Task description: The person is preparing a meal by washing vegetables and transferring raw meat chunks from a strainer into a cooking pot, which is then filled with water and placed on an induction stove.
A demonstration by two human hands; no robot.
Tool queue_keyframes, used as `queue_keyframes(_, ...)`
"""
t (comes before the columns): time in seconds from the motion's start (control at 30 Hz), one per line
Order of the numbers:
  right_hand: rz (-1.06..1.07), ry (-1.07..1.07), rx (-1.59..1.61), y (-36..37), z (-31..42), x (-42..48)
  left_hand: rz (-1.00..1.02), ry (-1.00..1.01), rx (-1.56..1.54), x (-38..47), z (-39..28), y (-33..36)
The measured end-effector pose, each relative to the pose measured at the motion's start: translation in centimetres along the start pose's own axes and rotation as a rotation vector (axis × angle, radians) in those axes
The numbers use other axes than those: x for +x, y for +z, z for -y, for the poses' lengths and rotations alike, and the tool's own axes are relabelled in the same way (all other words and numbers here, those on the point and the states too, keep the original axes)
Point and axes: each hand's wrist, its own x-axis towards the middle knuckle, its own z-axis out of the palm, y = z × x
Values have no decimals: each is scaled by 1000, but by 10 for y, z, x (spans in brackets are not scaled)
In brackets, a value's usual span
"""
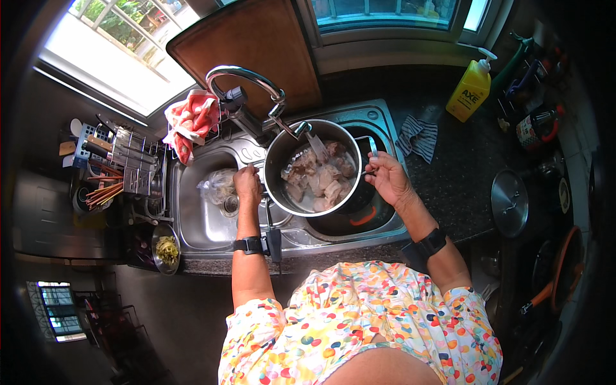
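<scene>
A metal pot (275, 192) holding chunks of pale meat (320, 180) in water is held over the double sink (288, 240). My right hand (389, 179) grips its wire side handle. My left hand (249, 185) is closed at the pot's left side, where the handle is mostly hidden by the fingers. Water runs from the curved chrome faucet (248, 72) into the pot. A clear plastic bag (215, 186) lies in the left basin beside my left hand. Under the pot, the right basin contains something dark with an orange part (363, 216).
Left of the sink stand a dish rack (139, 163), chopsticks (103, 192) and a metal bowl of greens (167, 249). A cutting board (250, 53) leans behind the faucet. On the right are a striped cloth (417, 138), a yellow pump bottle (469, 91) and a metal lid (509, 203).
</scene>
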Motion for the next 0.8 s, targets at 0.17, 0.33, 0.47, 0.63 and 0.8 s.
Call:
queue_keyframes(0.17,-4,-3,-5,-1,-1,1,5,2,-4,-3,-2,1)
queue_keyframes(0.33,-12,-2,3,-4,-2,2,13,-5,-14,-9,-8,6)
queue_keyframes(0.47,-13,-2,8,-4,-2,2,13,-3,-25,-8,-6,4)
queue_keyframes(0.63,-13,1,12,-6,-3,3,26,1,-11,-12,-9,7)
queue_keyframes(0.8,-21,1,6,-7,-3,3,15,18,-8,-10,-8,7)
